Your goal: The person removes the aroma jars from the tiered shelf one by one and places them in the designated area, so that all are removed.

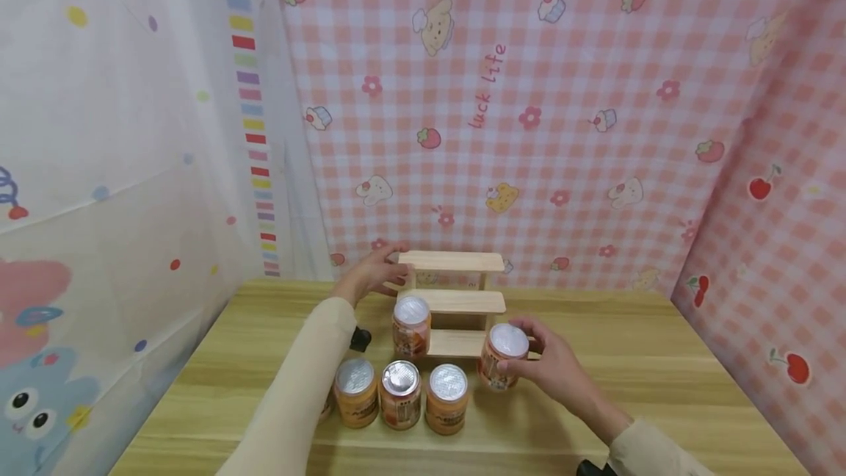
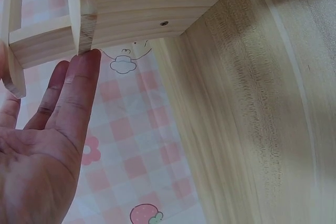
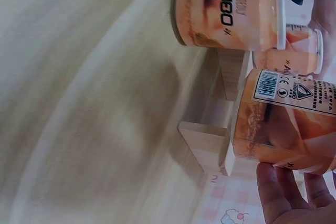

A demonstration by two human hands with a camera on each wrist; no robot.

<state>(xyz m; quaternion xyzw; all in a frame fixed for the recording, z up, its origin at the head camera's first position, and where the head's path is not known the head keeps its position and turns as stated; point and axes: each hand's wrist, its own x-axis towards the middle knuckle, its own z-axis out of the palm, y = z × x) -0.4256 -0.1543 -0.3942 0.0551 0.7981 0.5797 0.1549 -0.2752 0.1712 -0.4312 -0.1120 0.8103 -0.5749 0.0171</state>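
A small three-step wooden shelf [image 1: 456, 302] stands toward the back of the table. My left hand [image 1: 374, 274] is at its left end; in the left wrist view the left hand [image 2: 47, 140] has its fingers extended, fingertips touching the edge of a board. My right hand [image 1: 551, 362] grips an orange-labelled can [image 1: 505, 355] with a silver lid by the shelf's lower right corner. In the right wrist view that can [image 3: 294, 124] is beside the end of a board, fingers on its side. A similar can [image 1: 411, 329] stands at the left of the bottom step.
In front of the shelf stand three more cans in a row: left [image 1: 357, 393], middle [image 1: 400, 395] and right [image 1: 447, 399]. Another can [image 1: 326, 408] is mostly hidden by my left sleeve. A checked cloth [image 1: 562, 160] hangs behind the wood-grain table [image 1: 634, 373].
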